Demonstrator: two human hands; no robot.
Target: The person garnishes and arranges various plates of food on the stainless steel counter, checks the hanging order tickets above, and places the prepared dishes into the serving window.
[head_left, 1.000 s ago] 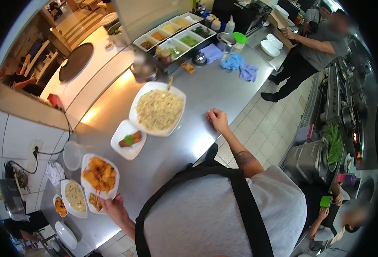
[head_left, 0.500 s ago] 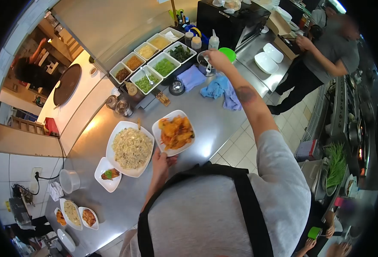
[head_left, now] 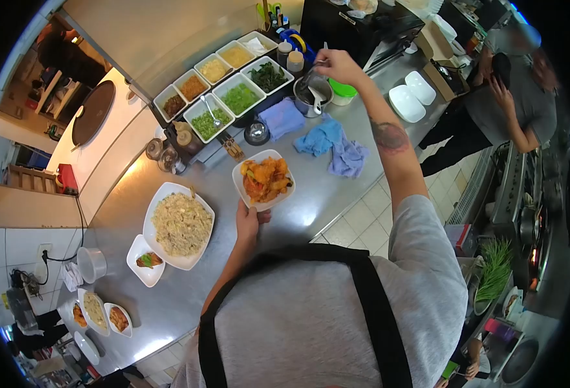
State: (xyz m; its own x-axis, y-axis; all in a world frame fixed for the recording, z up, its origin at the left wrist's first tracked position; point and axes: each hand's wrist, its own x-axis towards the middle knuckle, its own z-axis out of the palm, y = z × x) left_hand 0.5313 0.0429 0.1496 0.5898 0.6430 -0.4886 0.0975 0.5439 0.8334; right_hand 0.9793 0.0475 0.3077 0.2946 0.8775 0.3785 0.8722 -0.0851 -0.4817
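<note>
My left hand [head_left: 249, 223] grips the near edge of a white bowl [head_left: 237, 176] of orange, sauced food [head_left: 265, 181], its fingers wrapped under the rim. My right hand [head_left: 338, 66] is closed on the handle of a dark utensil, whose lower end is over a metal pot [head_left: 322, 107]; the exact kind of utensil is hard to make out. A white spoon [head_left: 316, 98] also stands in the pot. Left of the bowl, a large white dish of fried rice [head_left: 181, 223] rests on the steel counter beside a small white dish [head_left: 146, 275].
Trays of toppings [head_left: 239, 97] line the counter's back. Purple cloth [head_left: 281, 118], blue cloth [head_left: 317, 137] and a bell [head_left: 257, 132] lie before them. A green-lidded tub [head_left: 343, 94] touches the pot area. A co-worker [head_left: 517, 90] stands at the right, near open white containers [head_left: 406, 103].
My right hand has risen from the pot, bringing the dark utensil into view. The bowl in my left hand is tilted and slightly farther from the rice dish. The co-worker's arms have moved.
</note>
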